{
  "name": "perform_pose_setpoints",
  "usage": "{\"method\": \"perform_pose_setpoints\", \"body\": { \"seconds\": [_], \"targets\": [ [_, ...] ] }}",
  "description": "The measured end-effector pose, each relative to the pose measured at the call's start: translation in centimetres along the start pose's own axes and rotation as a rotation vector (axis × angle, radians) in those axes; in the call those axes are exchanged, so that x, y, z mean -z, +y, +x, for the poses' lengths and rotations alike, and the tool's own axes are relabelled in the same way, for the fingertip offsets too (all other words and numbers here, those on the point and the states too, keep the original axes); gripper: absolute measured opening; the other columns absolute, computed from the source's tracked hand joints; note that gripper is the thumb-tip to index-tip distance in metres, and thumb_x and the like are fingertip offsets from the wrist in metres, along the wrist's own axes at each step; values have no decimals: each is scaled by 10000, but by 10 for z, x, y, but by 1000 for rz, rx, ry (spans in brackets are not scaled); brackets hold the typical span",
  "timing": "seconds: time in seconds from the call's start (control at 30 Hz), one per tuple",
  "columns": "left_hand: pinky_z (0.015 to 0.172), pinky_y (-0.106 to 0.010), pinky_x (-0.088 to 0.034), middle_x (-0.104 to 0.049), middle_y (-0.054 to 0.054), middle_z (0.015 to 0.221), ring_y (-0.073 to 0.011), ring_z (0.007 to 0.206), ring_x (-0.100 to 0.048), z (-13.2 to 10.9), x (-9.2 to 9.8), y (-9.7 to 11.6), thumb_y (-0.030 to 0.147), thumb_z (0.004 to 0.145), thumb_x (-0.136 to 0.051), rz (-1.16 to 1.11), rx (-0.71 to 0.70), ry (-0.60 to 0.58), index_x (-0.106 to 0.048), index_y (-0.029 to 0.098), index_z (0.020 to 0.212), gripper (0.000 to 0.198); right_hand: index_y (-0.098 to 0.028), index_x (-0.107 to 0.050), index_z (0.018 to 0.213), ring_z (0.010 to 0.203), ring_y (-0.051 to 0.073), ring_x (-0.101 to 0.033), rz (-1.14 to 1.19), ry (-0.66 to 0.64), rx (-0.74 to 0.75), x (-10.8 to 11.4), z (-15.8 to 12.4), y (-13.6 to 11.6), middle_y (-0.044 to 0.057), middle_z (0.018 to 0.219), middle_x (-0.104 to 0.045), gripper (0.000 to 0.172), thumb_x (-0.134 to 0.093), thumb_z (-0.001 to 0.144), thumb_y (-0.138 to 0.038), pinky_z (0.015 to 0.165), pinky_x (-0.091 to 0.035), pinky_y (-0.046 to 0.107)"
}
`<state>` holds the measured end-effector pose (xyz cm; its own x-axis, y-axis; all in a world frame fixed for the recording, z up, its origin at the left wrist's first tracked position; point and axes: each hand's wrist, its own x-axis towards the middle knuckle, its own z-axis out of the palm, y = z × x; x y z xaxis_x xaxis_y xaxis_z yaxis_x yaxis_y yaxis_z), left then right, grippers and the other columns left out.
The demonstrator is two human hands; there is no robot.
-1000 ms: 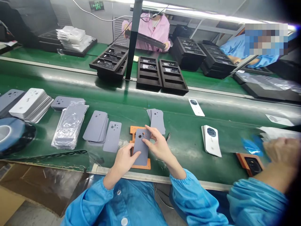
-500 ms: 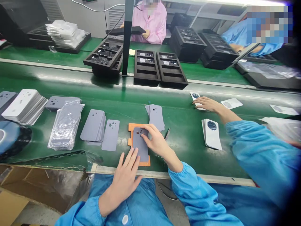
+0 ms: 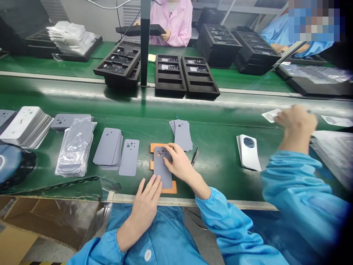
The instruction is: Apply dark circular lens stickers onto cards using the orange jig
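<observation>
Edge holds suited the grey panel

It lay on the orange jig, probably light, thin and bendable. The left hand was spread, fingertips at its lower end; the right hand curled over its top, any pinch unclear.

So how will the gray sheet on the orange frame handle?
The gray sheet probably weighs little: it looks thin, with holes cut through. It might flex a bit, given that thinness. Pushed, it would likely slide rather than roll, lying flat on the orange frame.
</observation>
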<state>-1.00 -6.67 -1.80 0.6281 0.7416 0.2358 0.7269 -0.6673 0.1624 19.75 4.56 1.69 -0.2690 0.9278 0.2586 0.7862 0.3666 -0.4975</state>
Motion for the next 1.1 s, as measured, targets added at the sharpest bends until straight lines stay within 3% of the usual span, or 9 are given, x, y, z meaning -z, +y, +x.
{"method": "perform_pose_setpoints", "body": {
  "seconds": [0.2,0.4,0.57,0.83,0.97,1.1],
  "targets": [
    [1207,-523,-309,-481,-89,1545,-255,1449,-431,1,1,1,-30,858,-356,-18,25,-2,-544,142,1430,626,-189,-419,1519,1460,327,-385,-123,-105,4,-13,-26,-19,169,1574,-423,513,-415,1011,-261,1169,-345,590],
    [1171,-483,-378,-574,-89,1471,-239,1386,-509,4,0,0,-19,874,-378,-61,30,74,-593,142,1381,574,-154,-329,1582,1542,403,-147,-239,-215,-39,-32,-45,-44,185,1665,-208,766,-464,972,-597,1177,-255,640],
    [1142,-486,-412,-674,-110,1347,-273,1326,-564,1,-7,-2,18,892,-430,-71,35,121,-677,124,1267,461,-165,-305,1593,1550,383,-126,-284,-224,-135,-39,-28,-45,172,1677,-150,856,-400,945,-715,1206,-159,620],
    [1149,-507,-397,-645,-96,1391,-268,1326,-567,2,-6,-2,-18,873,-407,-90,40,107,-647,139,1308,521,-126,-251,1604,1550,349,-156,-217,-190,-246,-40,-19,-49,129,1670,-195,874,-382,958,-701,1219,-137,615],
    [1151,-518,-398,-598,-96,1444,-270,1369,-530,6,1,-1,-27,884,-400,-111,49,82,-572,146,1399,569,-151,-290,1591,1546,326,-194,-165,-133,-269,-38,-27,-46,136,1661,-232,762,-418,989,-600,1223,-105,631],
    [1133,-526,-431,-558,-115,1481,-261,1374,-527,11,6,-1,15,925,-424,-212,81,82,-483,178,1476,578,-129,-368,1553,1530,353,-235,-117,-2,-362,-37,-51,-38,194,1633,-297,708,-492,977,-521,1213,-149,644]
  ]
}}
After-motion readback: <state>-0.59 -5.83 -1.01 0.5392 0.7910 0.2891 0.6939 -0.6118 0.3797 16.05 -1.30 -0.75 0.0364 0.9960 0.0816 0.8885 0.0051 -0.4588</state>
